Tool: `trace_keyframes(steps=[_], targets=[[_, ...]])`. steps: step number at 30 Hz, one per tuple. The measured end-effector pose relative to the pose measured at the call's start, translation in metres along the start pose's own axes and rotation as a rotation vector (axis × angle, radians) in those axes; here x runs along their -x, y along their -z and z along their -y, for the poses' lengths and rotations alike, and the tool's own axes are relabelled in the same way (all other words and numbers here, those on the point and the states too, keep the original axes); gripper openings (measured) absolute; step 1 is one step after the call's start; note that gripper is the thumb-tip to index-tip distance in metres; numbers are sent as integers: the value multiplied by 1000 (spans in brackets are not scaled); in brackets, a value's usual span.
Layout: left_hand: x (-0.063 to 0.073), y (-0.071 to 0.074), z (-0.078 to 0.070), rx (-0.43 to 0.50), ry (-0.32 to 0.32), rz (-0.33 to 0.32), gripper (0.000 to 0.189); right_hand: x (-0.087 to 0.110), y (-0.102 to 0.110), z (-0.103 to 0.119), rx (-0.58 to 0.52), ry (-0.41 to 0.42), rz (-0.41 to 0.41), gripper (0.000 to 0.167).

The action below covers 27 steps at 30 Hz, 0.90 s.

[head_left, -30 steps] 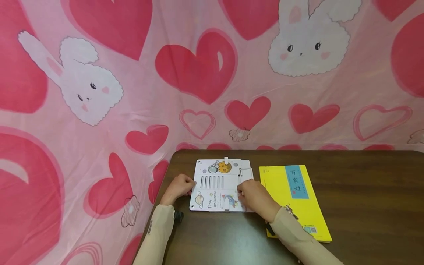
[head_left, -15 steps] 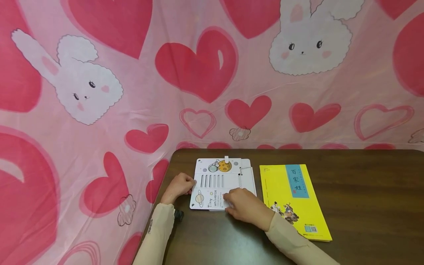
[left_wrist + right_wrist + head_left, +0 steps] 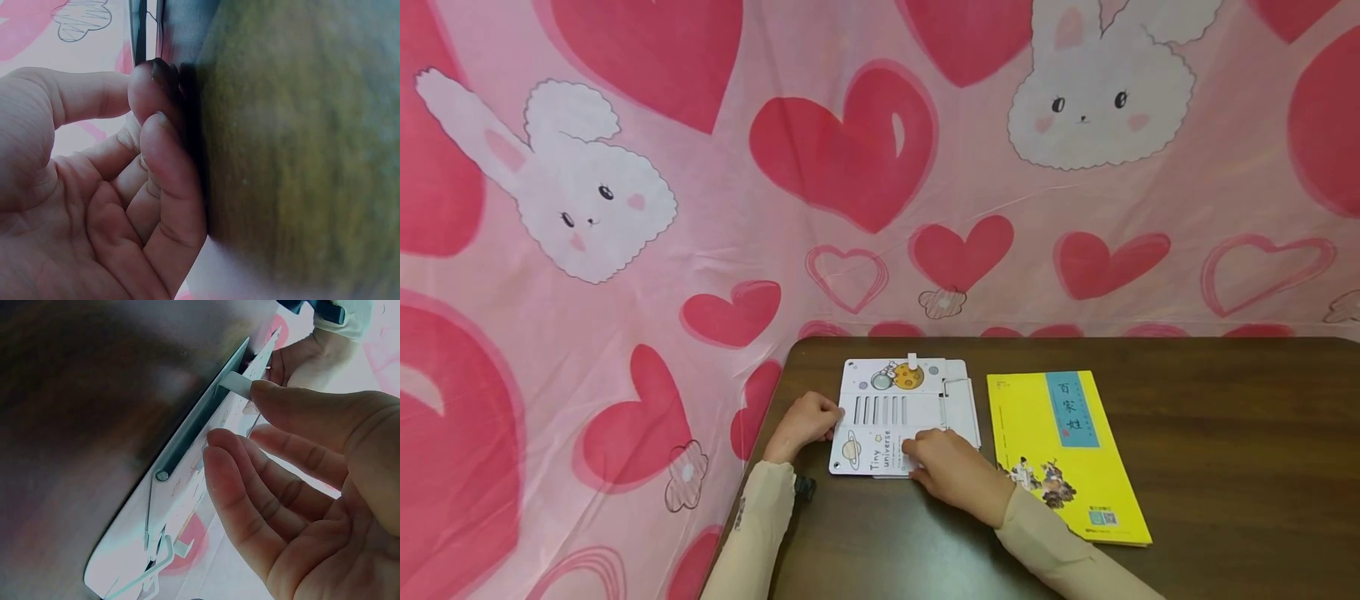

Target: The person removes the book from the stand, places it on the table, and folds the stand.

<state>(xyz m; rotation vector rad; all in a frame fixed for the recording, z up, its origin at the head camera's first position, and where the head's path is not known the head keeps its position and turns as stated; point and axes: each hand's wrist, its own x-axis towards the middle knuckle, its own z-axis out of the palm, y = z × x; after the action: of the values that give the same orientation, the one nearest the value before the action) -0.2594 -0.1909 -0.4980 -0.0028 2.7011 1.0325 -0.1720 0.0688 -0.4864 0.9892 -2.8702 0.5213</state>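
Observation:
A white book stand with space drawings and "Tiny universe" lettering lies folded on the table. My left hand holds its left edge with curled fingers; the left wrist view shows the thumb beside the bent fingers, low against the table. Over the stand's lower right, my right hand has its fingers bent on the printed panel. In the right wrist view its thumb presses a small white page clip at the stand's edge. Another white clip sticks up from the top edge.
To the right of the stand lies a yellow book with a blue title panel. The dark wooden table meets a pink heart-and-rabbit curtain behind and at the left. A wire support shows on the stand.
My right hand has moved left from the stand's right edge to its lower clip, then stayed nearly still. The left hand keeps its place on the left edge.

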Motion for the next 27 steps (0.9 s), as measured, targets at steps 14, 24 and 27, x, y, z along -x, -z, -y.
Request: trace_keyframes(steps=[14,24,27], targets=[[3,0,0,-5,2,-10,21,-1,-1,-1,-61,-10,-7,18],[4,1,0,1,3,-10,22,-4,17,-9,-184,-53,19,20],[3,1,-1,3,1,-10,22,-11,32,-15,-223,-132,23,26]])
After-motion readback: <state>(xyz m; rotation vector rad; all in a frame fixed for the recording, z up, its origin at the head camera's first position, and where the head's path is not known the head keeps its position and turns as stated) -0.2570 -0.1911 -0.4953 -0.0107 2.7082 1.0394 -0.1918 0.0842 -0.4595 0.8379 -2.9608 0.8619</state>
